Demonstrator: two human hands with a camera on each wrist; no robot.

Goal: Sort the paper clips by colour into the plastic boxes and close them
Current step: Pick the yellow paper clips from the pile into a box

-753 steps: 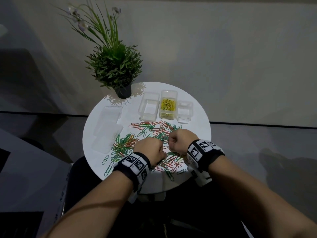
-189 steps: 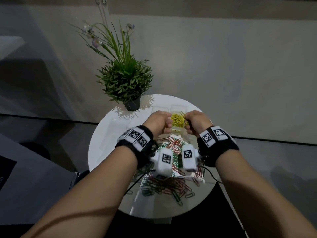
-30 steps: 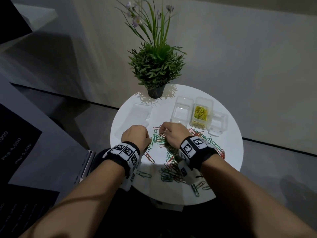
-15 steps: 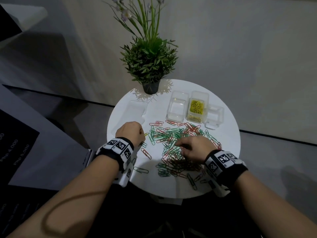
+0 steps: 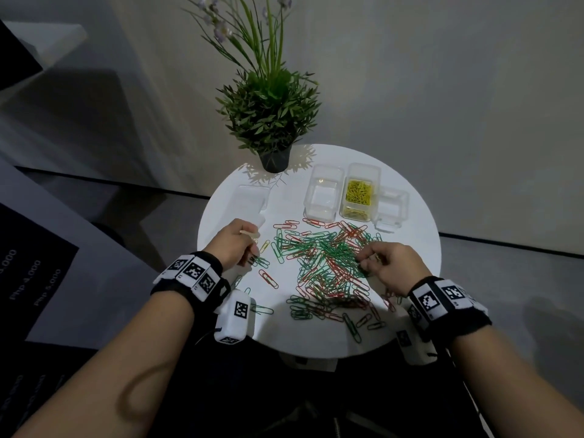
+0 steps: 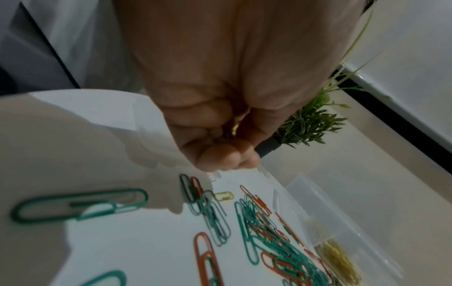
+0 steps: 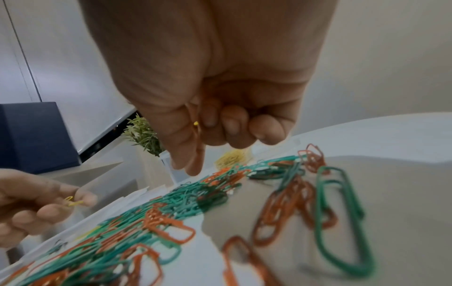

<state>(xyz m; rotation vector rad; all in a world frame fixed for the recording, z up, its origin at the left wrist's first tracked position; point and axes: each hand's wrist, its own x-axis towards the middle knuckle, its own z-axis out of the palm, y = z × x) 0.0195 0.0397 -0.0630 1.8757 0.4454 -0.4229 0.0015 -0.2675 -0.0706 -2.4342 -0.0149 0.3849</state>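
On the round white table (image 5: 410, 317), the right hand (image 5: 390, 268) has swung from the heap's middle to its right edge, and its thumb and forefinger now pinch a yellow clip. The left hand (image 5: 232, 245), at the left fringe, also pinches yellow clips. Judging by this, yellow stragglers are being gathered for the middle box (image 5: 360, 192); green and red paper clips (image 5: 325, 263) lie unsorted, both flanking boxes are empty, and no lid is on

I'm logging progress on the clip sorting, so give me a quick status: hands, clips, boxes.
Left hand pinches yellow clips; right hand pinches another. Middle box holds yellow, side boxes empty, all open. Red and green pile unsorted on table.
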